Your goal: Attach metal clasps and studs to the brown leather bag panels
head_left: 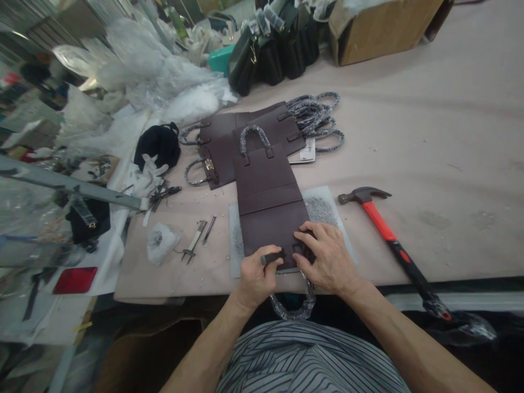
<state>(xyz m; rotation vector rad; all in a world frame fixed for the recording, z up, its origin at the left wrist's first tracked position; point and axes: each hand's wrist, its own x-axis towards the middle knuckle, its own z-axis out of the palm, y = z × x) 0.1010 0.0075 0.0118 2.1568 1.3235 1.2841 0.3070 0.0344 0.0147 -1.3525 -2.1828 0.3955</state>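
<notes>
A dark brown leather bag panel (272, 224) lies lengthwise before me, with a plastic-wrapped handle (254, 131) at its far end and another wrapped handle (292, 314) hanging over the table edge. In my left hand (257, 275) is a short dark rod-like tool (272, 256), pinched between thumb and fingers over the panel's near end. My right hand (325, 256) closes its thumb and fingers around a handle tab (301, 249) at the near right corner. Beneath the panel is a pale, pitted board (323, 204).
A claw hammer (385, 229) lies to the right, its grip past the table edge. More brown panels (216, 136) are stacked beyond. Calipers (194, 240) and a small plastic bag (161, 240) sit left. Black bags (270, 54) and a cardboard box (380, 33) stand at the back.
</notes>
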